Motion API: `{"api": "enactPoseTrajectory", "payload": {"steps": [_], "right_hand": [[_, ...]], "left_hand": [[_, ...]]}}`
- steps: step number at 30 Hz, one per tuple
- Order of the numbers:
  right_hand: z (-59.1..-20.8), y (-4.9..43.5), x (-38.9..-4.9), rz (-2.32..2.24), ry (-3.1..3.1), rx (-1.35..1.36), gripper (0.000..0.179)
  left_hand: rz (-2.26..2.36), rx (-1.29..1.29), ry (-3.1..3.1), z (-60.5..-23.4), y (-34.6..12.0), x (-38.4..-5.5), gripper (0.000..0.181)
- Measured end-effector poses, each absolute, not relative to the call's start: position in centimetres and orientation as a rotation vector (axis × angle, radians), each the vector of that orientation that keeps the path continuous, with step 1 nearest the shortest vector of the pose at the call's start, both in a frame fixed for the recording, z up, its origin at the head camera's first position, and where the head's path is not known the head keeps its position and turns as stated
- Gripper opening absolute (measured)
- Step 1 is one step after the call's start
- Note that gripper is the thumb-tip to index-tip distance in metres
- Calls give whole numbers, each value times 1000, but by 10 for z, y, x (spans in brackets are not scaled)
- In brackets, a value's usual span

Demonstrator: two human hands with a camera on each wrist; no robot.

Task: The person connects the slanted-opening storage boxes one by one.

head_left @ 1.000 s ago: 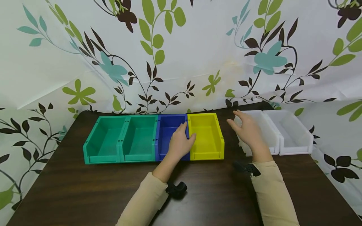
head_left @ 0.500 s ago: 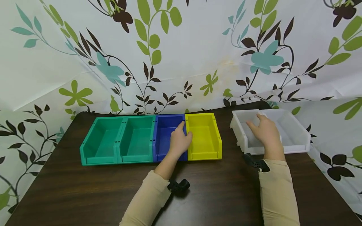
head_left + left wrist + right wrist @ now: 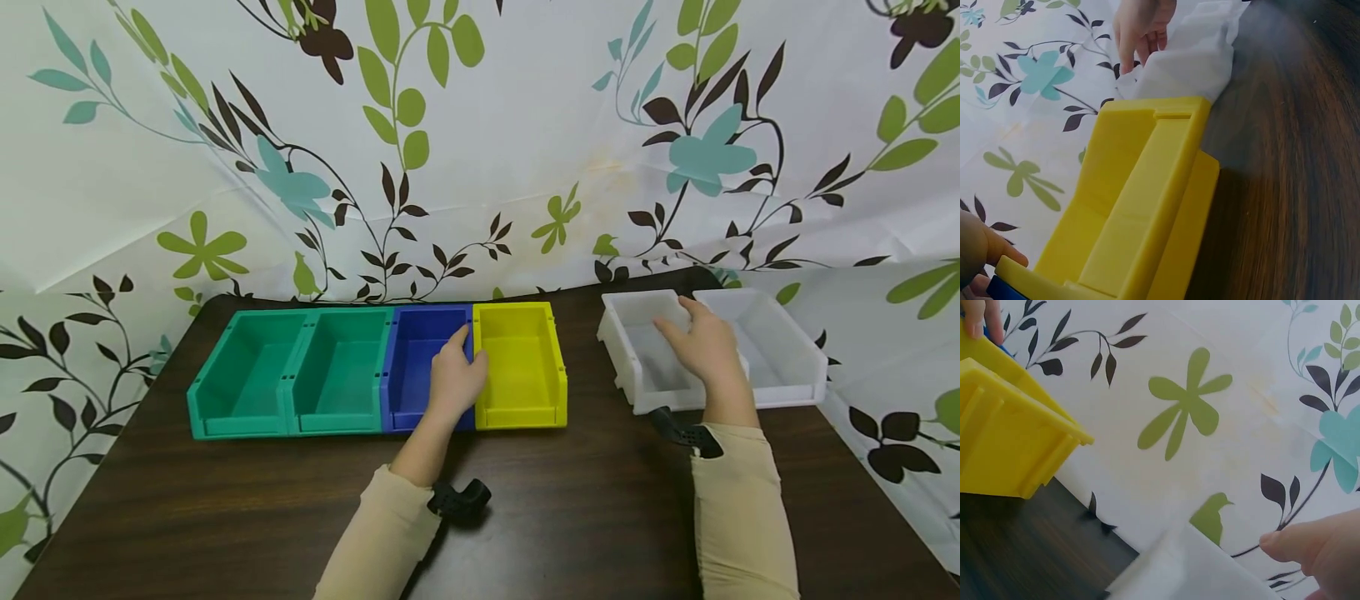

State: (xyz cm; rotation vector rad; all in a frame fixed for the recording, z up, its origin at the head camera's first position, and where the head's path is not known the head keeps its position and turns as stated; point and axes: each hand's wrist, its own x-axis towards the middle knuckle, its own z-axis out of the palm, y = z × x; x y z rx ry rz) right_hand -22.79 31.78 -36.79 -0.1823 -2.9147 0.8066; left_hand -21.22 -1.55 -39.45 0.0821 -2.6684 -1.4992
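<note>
My left hand [image 3: 456, 379] grips the adjoining side walls of a blue storage bin [image 3: 411, 400] and a yellow storage bin [image 3: 519, 358]. Its thumb is on the yellow side, as the left wrist view shows close up. Two green bins [image 3: 255, 367] are lined up to the left of the blue one, all in one row. Over at the right, my right hand [image 3: 705, 346] pinches the inner wall of the left white bin [image 3: 637, 350], thumb inside it. The other white bin [image 3: 776, 342] stands close beside it, with a narrow gap at the back. The far fingers are hidden.
All the bins stand near the back edge of a dark wooden table [image 3: 225, 517]. Behind them hangs a white cloth [image 3: 517, 108] printed with leaves and flowers. Bare tabletop separates the yellow bin from the white ones.
From above the white bins' left side, my right hand has moved right onto the wall between them. The left white bin has shifted slightly left. My left hand and the coloured row have slid left.
</note>
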Motion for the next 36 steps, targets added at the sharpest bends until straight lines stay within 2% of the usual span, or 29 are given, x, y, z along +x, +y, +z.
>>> {"api": "enactPoseTrajectory", "payload": {"steps": [12,17,24,36], "right_hand": [[-368,285,-233,1064,-2917,-12,69],[-373,282,-235,979,-3027,-63,63],[-379,281,-236,913,-3010,-80,42],[-376,270,-237,1108,-2804,-162,40]], "left_hand": [[-1486,162,-2678,-397,-43,-210,52],[-1470,192,-2692,-397,-55,-212,53],[-1485,156,-2690,-401,-69,-215,54],[-1592,190,-2683,-401,-71,-221,57]]}}
